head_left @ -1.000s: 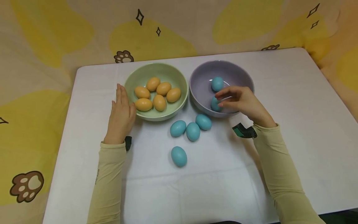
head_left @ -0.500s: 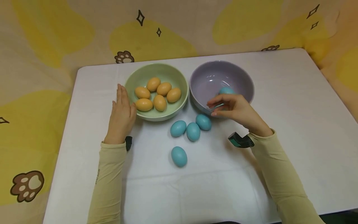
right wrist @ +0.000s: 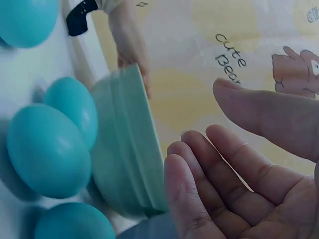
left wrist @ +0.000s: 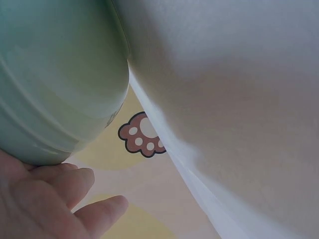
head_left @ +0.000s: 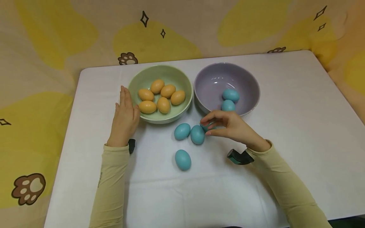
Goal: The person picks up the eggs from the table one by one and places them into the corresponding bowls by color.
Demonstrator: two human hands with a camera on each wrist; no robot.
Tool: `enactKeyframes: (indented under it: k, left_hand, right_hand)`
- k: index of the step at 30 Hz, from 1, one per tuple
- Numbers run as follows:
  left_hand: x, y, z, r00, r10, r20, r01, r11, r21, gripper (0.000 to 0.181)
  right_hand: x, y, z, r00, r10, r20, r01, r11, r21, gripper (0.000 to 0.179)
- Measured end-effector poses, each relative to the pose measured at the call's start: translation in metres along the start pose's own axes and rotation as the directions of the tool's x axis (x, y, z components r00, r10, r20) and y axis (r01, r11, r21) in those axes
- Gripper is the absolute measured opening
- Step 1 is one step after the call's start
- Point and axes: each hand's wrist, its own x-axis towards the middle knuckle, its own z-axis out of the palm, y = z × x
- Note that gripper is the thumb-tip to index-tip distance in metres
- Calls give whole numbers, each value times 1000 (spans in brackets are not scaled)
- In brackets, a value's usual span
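Observation:
My left hand [head_left: 123,122] rests with fairly straight fingers against the left side of the green bowl [head_left: 159,120], which holds several yellow eggs [head_left: 163,104]. In the left wrist view its fingers [left wrist: 73,187] touch the bowl's lower wall. My right hand [head_left: 232,127] hovers in front of the purple bowl [head_left: 203,91], thumb and fingers spread apart with nothing between them. Beneath its fingertips a blue egg [head_left: 204,126] is partly covered. Beside that egg lie a second blue egg [head_left: 197,135] and a third blue egg [head_left: 182,131]. Two blue eggs [head_left: 231,95] touch inside the purple bowl.
Nearer the front, a separate blue egg [head_left: 183,160] lies on the white table [head_left: 228,196]. The two bowls stand side by side towards the back edge. Behind the table hangs a patterned yellow cloth [head_left: 182,31].
My right hand has let go of a blue egg in the purple bowl and moved out over the rim, leftward and nearer, to the eggs on the table. My left hand stays put.

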Motion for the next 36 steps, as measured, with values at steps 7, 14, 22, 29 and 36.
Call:
enactKeyframes:
  k: [7,14,22,29,36]
  left_hand:
    - [0,-1,0,1000,2,7,-2,1000,5,61]
    - [0,-1,1,1000,2,8,-2,1000,5,61]
    - [0,-1,1,1000,1,4,-1,1000,1,61]
    - [0,-2,2,1000,8,0,-8,1000,1,61]
    - [0,-1,0,1000,7,-2,-7,1000,-2,60]
  right_hand:
    - [-1,9,17,997,-19,76,21,1000,-20,31]
    - [-3,16,36,993,-36,110,36,999,5,32]
    - [-3,20,52,986,-64,153,71,997,-40,33]
    - [-4,21,60,982,-94,161,116,984,-133,34]
    - [-4,25,66,977,-131,169,168,958,-231,34]
